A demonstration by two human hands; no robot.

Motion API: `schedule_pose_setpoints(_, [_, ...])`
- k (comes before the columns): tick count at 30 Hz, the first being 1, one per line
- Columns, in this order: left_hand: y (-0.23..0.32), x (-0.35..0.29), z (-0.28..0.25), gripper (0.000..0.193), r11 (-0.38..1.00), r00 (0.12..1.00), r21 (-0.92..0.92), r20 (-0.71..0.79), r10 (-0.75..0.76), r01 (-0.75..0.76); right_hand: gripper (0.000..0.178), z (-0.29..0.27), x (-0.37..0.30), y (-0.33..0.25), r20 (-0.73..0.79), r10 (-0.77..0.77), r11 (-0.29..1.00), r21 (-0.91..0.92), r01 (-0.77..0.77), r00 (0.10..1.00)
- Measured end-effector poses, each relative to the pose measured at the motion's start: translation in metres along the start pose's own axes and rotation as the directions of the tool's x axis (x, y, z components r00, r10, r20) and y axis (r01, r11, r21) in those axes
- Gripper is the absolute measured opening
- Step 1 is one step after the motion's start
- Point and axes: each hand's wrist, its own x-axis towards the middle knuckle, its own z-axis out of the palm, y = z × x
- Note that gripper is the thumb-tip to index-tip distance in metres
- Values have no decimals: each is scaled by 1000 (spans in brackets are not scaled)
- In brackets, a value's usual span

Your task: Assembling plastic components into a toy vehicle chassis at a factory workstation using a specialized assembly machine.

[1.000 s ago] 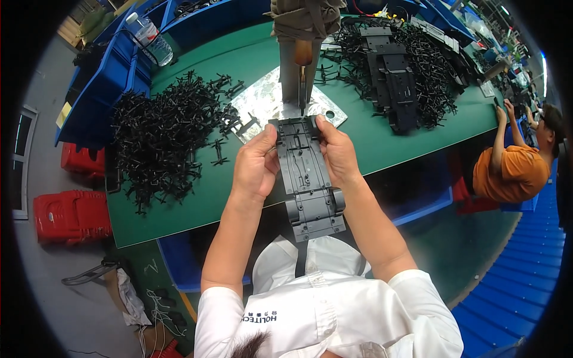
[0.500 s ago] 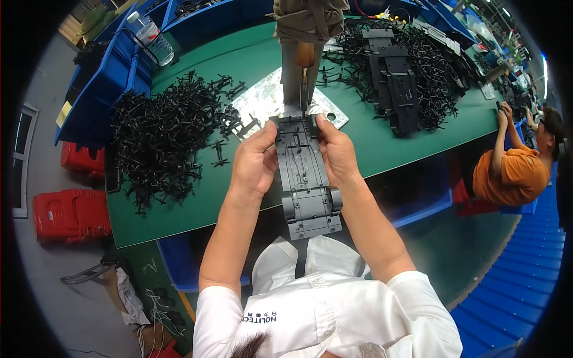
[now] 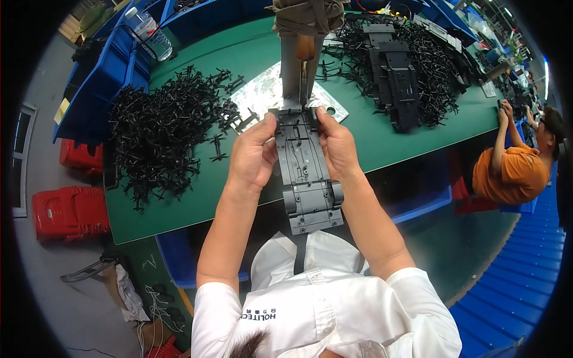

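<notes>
Between my two hands is a long black moulded plastic tray-like part (image 3: 303, 161), ribbed and dotted with small posts. My left hand (image 3: 253, 152) grips its far left edge, thumb on top. On the far right edge, my right hand (image 3: 339, 143) does the same. The near end of the part hangs over the table's front edge, above my lap. Just beyond its far end stands an upright tool with a brown handle and thin metal shaft (image 3: 304, 65), its tip down at the part's far edge. A shiny metal plate (image 3: 262, 89) lies beneath that spot.
A heap of small black plastic pieces (image 3: 161, 131) covers the green table's left side. More pieces surround stacked long black parts (image 3: 394, 77) at the right. Blue bins (image 3: 107, 83) and a water bottle (image 3: 148, 33) stand far left. A person in orange (image 3: 513, 173) works at the right.
Both hands and the black part have shifted slightly away from me, under the upright tool. My grip on the part stays the same.
</notes>
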Motion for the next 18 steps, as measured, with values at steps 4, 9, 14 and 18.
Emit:
schedule_pose_setpoints(4, [0,0,-2,29,1000,1000,-1,-1,5,-5,30,1,1,2,-14,-1,1000,-3,1,1000])
schedule_pose_setpoints(9, [1,0,-1,28,1000,1000,10,-21,4,-3,30,2,0,2,1,-2,1000,9,2,1000])
schedule_pose_setpoints(14, [2,-1,0,28,1000,1000,10,-16,10,-10,31,4,-1,0,-23,9,1000,-1,-9,1000])
schedule_pose_setpoints(18, [2,-1,-1,28,1000,1000,1,-1,14,-14,31,5,-1,1,-4,5,1000,8,-5,1000])
